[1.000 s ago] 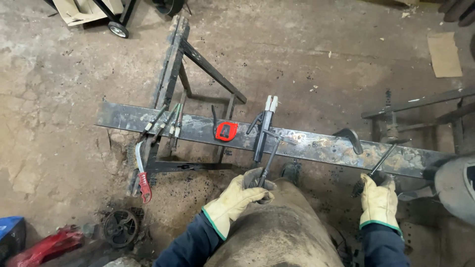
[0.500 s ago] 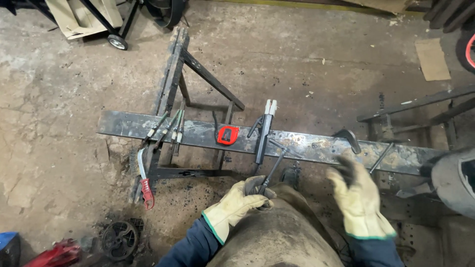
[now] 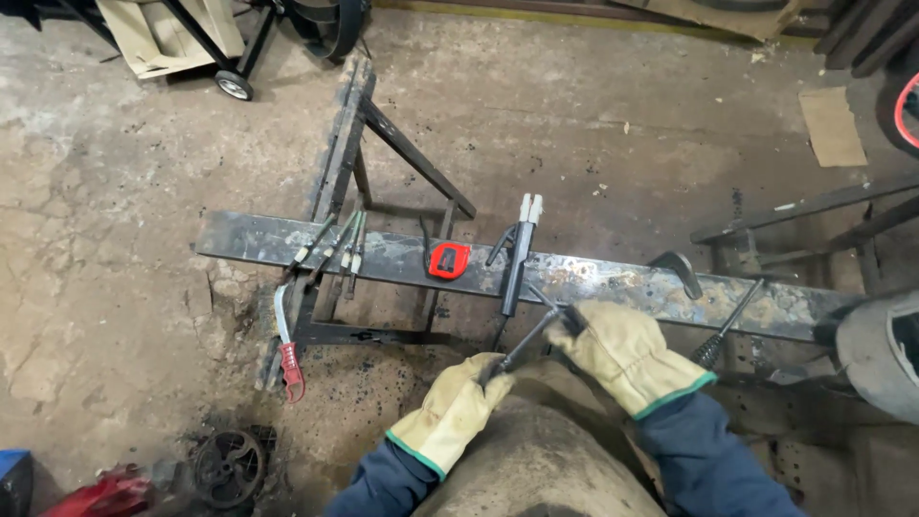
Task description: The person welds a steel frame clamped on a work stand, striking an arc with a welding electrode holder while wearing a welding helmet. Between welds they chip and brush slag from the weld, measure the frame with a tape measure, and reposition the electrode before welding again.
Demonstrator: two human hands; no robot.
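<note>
My left hand (image 3: 452,410) is fisted round the handle end of a thin chipping hammer (image 3: 529,338), w/ the shaft running up-right from my fingers. Right hand (image 3: 620,352) has fingers curled over its head end, just by the rusty steel beam (image 3: 383,257).

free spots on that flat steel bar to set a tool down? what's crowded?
On the steel bar: a bare stretch at its left end, left of the welding rods, and a shorter one between the red tape measure and those rods. Crowded from the electrode holder rightward: right hand, left hand, chipping hammer.
</note>
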